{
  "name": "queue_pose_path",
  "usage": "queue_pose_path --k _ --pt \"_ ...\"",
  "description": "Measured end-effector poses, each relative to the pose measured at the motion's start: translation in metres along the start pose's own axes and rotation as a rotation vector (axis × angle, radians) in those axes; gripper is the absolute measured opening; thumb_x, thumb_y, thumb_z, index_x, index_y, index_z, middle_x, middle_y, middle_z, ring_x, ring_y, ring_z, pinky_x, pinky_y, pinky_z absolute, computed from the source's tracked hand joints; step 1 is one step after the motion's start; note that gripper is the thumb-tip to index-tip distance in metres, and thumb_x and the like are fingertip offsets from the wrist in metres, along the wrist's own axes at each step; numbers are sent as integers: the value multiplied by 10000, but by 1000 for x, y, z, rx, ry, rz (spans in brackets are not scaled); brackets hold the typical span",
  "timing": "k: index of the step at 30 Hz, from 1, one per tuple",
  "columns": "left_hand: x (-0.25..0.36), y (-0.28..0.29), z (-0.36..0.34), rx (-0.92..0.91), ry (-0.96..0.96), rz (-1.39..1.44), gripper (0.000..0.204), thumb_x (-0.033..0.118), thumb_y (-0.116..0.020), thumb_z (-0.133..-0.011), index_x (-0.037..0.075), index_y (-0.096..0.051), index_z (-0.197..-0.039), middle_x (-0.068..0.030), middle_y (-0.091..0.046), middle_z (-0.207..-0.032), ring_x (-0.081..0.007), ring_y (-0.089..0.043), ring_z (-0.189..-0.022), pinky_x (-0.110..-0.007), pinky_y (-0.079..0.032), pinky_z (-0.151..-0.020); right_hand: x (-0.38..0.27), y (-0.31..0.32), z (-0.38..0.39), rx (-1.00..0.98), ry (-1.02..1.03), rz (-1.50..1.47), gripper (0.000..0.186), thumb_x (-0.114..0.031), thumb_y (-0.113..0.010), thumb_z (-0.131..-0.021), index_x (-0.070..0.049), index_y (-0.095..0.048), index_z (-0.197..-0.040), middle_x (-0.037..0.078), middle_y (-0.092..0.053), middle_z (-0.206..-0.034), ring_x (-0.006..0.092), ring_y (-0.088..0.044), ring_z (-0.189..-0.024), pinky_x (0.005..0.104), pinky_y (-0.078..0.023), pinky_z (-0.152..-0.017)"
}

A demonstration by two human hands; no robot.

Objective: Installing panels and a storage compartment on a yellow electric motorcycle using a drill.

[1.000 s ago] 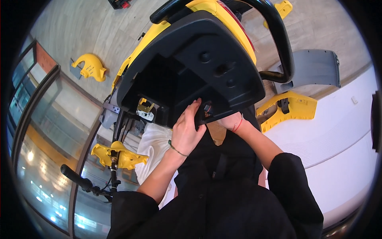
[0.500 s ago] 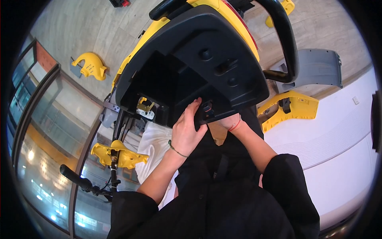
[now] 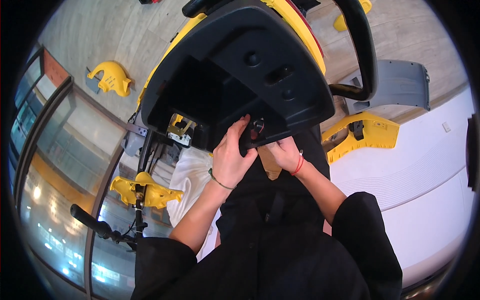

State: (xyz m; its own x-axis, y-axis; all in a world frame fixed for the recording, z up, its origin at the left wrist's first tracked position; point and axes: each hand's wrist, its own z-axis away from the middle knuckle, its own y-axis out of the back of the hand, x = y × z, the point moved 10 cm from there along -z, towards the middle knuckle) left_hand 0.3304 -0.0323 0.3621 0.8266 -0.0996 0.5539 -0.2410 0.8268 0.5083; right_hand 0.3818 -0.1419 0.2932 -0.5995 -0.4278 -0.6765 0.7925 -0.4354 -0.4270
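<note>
Head view, clock centred on the view unless noted. We have a large black plastic bin (image 3: 237,75) at 12 o'clock, set against yellow bodywork (image 3: 304,27), with its open face turned toward us. The narrower rounded end points to 12; the broad edge lies nearest the wearer. It looks widest from roughly 9 to 3, though foreshortening keeps us from fixing its true long axis.

Left hand (image 3: 231,162) at the broad edge: its fingers reach over the rim into the bin, pointing to about 1, while the thumb lies apart from them, lower down by the edge, so the rim is held between. Most of the bin rises to 12 of those fingertips. Just beside them, toward 4, we note a small dark fitting with a bit of red (image 3: 257,129) in a cutout.

Right hand (image 3: 287,154) is just under the same edge, at 3 from the left, its fingers turned toward 9. Their tips are hidden; we cannot tell whether they hold anything.

Around: black tubular rail (image 3: 369,60) and grey panel (image 3: 402,85) at 2, yellow panel (image 3: 377,132) near 3, yellow shell (image 3: 155,194) and black handlebar grip (image 3: 90,215) at 8, curved yellow part (image 3: 114,79) at 10.
</note>
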Motion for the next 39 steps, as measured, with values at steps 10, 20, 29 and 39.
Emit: queue_pose_path --k 10,20,29,39 --pt "-2 1 2 -13 33 10 571 23 -632 -693 14 -383 -1206 -124 -536 -1266 -299 -530 -1134 -341 -460 -918 -12 -1 -8 -159 -36 16 271 -144 -531 -895 -22 -565 -1134 74 -592 -1067 153 -528 -983 297 -417 -875" --pt "-4 1 2 -9 72 66 566 25 -633 -705 4 -383 -1212 -154 -529 -1276 -293 -501 -1189 -321 -416 -959 -27 7 -16 -195 110 354 244 -171 -551 -871 -19 -575 -1061 140 -626 -947 329 -578 -878 355 -453 -784" --pt "-7 -2 2 -29 88 56 565 35 -634 -709 7 -385 -1215 -147 -525 -1283 -288 -501 -1190 -326 -416 -964 -14 12 -18 -234 -119 -26 236 -77 -612 -834 3 -580 -1054 39 -613 -908 109 -538 -833 271 -449 -751" --pt "-5 -2 2 -14 51 58 562 31 -632 -718 7 -383 -1222 -149 -519 -1288 -281 -493 -1199 -326 -414 -970 -7 23 -21 -168 26 154 238 -20 -654 -787 21 -582 -1010 56 -615 -973 112 -539 -870 272 -455 -768"
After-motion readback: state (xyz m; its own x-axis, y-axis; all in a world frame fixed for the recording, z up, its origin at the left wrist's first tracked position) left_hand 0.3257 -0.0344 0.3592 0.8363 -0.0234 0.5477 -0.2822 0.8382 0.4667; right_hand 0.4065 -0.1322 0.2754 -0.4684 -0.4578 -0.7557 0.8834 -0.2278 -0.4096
